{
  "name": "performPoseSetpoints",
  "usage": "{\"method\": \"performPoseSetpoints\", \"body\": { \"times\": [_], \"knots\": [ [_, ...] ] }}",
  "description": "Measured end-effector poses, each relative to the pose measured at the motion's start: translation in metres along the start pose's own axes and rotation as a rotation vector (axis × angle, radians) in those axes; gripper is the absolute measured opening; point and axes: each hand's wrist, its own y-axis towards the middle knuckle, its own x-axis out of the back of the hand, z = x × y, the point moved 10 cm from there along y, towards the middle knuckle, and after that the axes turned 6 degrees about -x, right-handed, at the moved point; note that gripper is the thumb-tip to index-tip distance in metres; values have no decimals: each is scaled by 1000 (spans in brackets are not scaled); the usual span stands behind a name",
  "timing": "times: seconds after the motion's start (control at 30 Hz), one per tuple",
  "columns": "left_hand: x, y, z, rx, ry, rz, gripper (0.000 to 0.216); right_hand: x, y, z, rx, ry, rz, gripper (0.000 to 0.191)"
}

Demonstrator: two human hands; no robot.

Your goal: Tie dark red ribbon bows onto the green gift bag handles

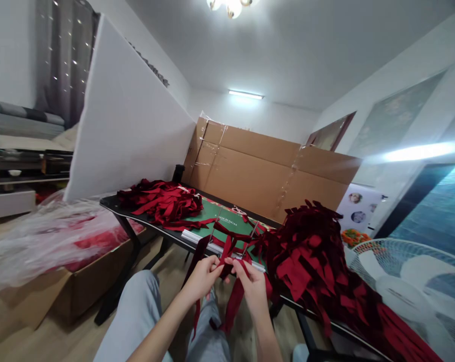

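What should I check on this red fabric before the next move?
1. Left hand gripping the dark red fabric strip: ok, pinched between the hands.
2. Right hand gripping the fabric: ok, its fingers pinch it beside the left hand.
3. Strip ends hanging below the hands: cannot tell whether they touch the person's legs.
4. Large pile of red strips: not ok, it spills over the front edge of the black table.
5. Green mat: not ok, red strips lie across part of it.
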Motion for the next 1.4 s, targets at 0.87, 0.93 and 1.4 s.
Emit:
{"method": "performPoseSetpoints", "body": {
  "times": [0.87,0.93,1.4],
  "knots": [
    [-2,2,0,33,-102,73,32,-16,26,30,267,-371,101,18],
    [-2,2,-1,28,-102,78,33,-13,28,14,156,-122,134,14],
    [-7,0,-5,54,-102,118,35,31,23,-19,-126,24,-41,38]
  ]
}}
